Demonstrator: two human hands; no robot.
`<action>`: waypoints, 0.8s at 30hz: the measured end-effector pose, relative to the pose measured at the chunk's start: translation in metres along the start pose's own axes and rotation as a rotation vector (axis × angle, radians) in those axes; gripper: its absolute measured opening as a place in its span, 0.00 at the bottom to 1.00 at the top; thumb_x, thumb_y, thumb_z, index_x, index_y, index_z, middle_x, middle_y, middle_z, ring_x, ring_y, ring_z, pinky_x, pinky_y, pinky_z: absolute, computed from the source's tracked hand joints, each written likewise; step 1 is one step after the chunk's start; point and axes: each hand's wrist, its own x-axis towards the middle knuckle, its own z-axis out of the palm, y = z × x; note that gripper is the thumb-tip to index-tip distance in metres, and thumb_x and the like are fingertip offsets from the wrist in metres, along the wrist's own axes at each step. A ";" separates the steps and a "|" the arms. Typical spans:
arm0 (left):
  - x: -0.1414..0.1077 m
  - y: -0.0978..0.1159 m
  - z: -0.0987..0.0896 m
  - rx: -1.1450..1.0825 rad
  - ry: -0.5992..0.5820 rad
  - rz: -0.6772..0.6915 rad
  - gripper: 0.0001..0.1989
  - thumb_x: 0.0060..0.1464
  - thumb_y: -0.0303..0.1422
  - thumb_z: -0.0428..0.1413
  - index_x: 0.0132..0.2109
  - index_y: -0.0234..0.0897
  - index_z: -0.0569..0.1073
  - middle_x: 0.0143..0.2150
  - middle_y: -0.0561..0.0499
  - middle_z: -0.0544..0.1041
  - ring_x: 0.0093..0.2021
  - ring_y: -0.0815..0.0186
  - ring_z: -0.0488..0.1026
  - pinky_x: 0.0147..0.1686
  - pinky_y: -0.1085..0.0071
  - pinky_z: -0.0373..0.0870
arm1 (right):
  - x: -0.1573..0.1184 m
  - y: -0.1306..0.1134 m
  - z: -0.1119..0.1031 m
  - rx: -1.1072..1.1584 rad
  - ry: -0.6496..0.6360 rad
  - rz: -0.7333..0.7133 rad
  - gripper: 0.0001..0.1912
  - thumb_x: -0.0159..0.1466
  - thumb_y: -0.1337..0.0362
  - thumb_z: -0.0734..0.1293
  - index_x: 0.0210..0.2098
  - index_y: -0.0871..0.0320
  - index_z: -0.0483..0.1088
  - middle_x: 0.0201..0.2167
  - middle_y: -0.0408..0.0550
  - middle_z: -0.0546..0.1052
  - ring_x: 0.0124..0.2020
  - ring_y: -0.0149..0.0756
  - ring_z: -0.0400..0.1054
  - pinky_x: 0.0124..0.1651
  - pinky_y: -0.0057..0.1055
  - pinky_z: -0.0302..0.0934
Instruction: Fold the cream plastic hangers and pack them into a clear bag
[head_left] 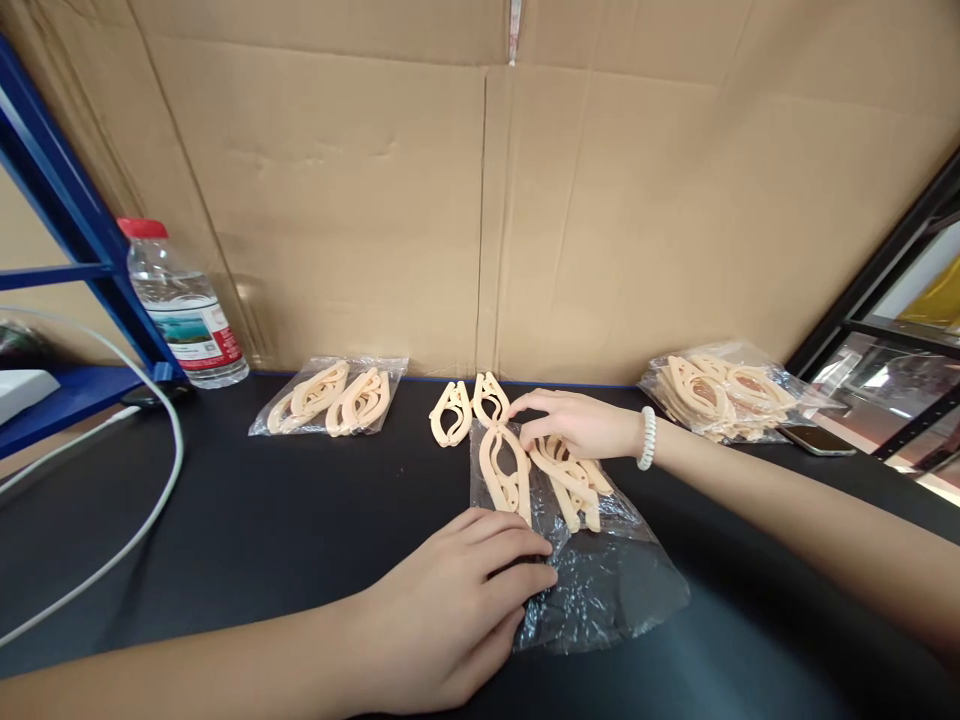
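Note:
My left hand (pixel 480 590) lies over the near left part of a clear plastic bag (pixel 592 590), its fingers stretched out and slightly bent. In and on this bag are beige folding hangers, folded up: one on the left (pixel 491 475) and an overlapping group (pixel 574 485) on the right. Above the bag, my right hand (pixel 574 420) reaches leftward, thumb and index finger apart. Its fingertips touch or nearly touch an upper folding hanger (pixel 491 398) at the bag's far edge. Another folded hanger (pixel 450 413) lies just left of it on the black table.
At the back left lies a bag of folded hangers (pixel 330 397), and at the back right a fuller bag (pixel 720 390) beside a phone (pixel 817 440). A water bottle (pixel 187 320) and white cable (pixel 169 480) are at left. Cardboard (pixel 360 200) stands behind.

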 end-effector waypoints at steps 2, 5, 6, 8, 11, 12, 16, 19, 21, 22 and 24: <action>0.000 0.000 0.000 0.003 -0.008 0.000 0.19 0.57 0.23 0.48 0.55 0.36 0.68 0.53 0.43 0.73 0.53 0.58 0.68 0.55 0.60 0.66 | 0.000 0.001 0.000 -0.019 -0.016 0.003 0.20 0.53 0.83 0.62 0.39 0.56 0.74 0.57 0.50 0.67 0.57 0.42 0.60 0.54 0.41 0.61; 0.000 -0.001 0.001 0.008 -0.014 -0.008 0.19 0.57 0.23 0.47 0.55 0.36 0.68 0.53 0.42 0.72 0.54 0.57 0.68 0.55 0.60 0.66 | 0.001 0.003 0.002 -0.063 -0.022 0.009 0.21 0.54 0.83 0.61 0.40 0.56 0.74 0.57 0.50 0.67 0.57 0.42 0.60 0.54 0.42 0.60; 0.000 -0.001 0.001 0.006 -0.012 -0.008 0.19 0.57 0.23 0.47 0.55 0.36 0.68 0.53 0.42 0.72 0.53 0.57 0.68 0.55 0.60 0.66 | 0.002 0.004 0.003 -0.063 -0.019 0.011 0.21 0.55 0.83 0.60 0.40 0.56 0.73 0.56 0.50 0.67 0.57 0.41 0.60 0.54 0.42 0.60; 0.000 -0.001 0.002 0.001 -0.006 -0.006 0.19 0.57 0.23 0.47 0.55 0.37 0.68 0.53 0.42 0.72 0.53 0.58 0.68 0.55 0.59 0.66 | 0.003 0.006 0.005 -0.037 -0.009 0.013 0.20 0.55 0.83 0.60 0.37 0.57 0.74 0.55 0.50 0.68 0.55 0.40 0.61 0.53 0.41 0.60; -0.001 -0.001 0.002 0.000 -0.002 -0.012 0.19 0.57 0.23 0.48 0.55 0.37 0.68 0.53 0.42 0.72 0.53 0.58 0.68 0.55 0.60 0.66 | 0.006 0.008 0.004 0.012 0.009 0.027 0.17 0.54 0.83 0.59 0.29 0.58 0.73 0.52 0.48 0.71 0.53 0.38 0.62 0.53 0.39 0.61; -0.001 -0.001 0.002 0.000 0.001 -0.015 0.19 0.57 0.23 0.48 0.55 0.37 0.68 0.53 0.43 0.72 0.53 0.58 0.68 0.55 0.60 0.67 | 0.006 0.008 0.003 0.025 0.016 0.033 0.18 0.53 0.83 0.59 0.28 0.58 0.73 0.50 0.48 0.72 0.52 0.38 0.63 0.53 0.39 0.60; -0.001 -0.002 0.002 -0.005 0.007 -0.017 0.20 0.57 0.23 0.48 0.55 0.38 0.68 0.52 0.43 0.73 0.53 0.58 0.69 0.54 0.60 0.67 | 0.008 0.009 0.002 0.055 0.015 0.051 0.19 0.51 0.84 0.58 0.26 0.58 0.74 0.48 0.48 0.73 0.52 0.39 0.63 0.54 0.39 0.59; -0.001 -0.002 0.003 -0.005 0.000 -0.018 0.20 0.57 0.23 0.48 0.55 0.38 0.68 0.52 0.43 0.73 0.54 0.57 0.68 0.54 0.60 0.67 | 0.008 0.010 0.006 0.091 -0.017 0.084 0.19 0.50 0.84 0.57 0.27 0.58 0.73 0.47 0.48 0.74 0.50 0.38 0.65 0.53 0.38 0.60; -0.001 -0.003 0.003 -0.005 -0.003 -0.019 0.20 0.56 0.23 0.49 0.55 0.38 0.68 0.52 0.43 0.73 0.54 0.57 0.68 0.55 0.59 0.67 | 0.008 0.012 0.008 0.121 -0.030 0.114 0.18 0.50 0.83 0.57 0.27 0.59 0.72 0.46 0.48 0.74 0.49 0.38 0.66 0.52 0.37 0.61; -0.001 -0.003 0.004 -0.004 -0.004 -0.019 0.20 0.56 0.23 0.49 0.55 0.37 0.68 0.52 0.42 0.73 0.54 0.57 0.68 0.55 0.59 0.67 | 0.009 0.015 0.008 0.122 -0.020 0.130 0.18 0.50 0.83 0.57 0.26 0.59 0.72 0.46 0.48 0.74 0.48 0.37 0.67 0.51 0.36 0.62; -0.001 -0.002 0.003 0.000 -0.004 -0.018 0.20 0.57 0.23 0.48 0.55 0.37 0.68 0.52 0.42 0.73 0.54 0.57 0.68 0.55 0.60 0.67 | 0.013 0.021 0.008 0.089 0.041 0.156 0.19 0.52 0.83 0.56 0.29 0.59 0.73 0.45 0.48 0.75 0.47 0.38 0.67 0.50 0.36 0.62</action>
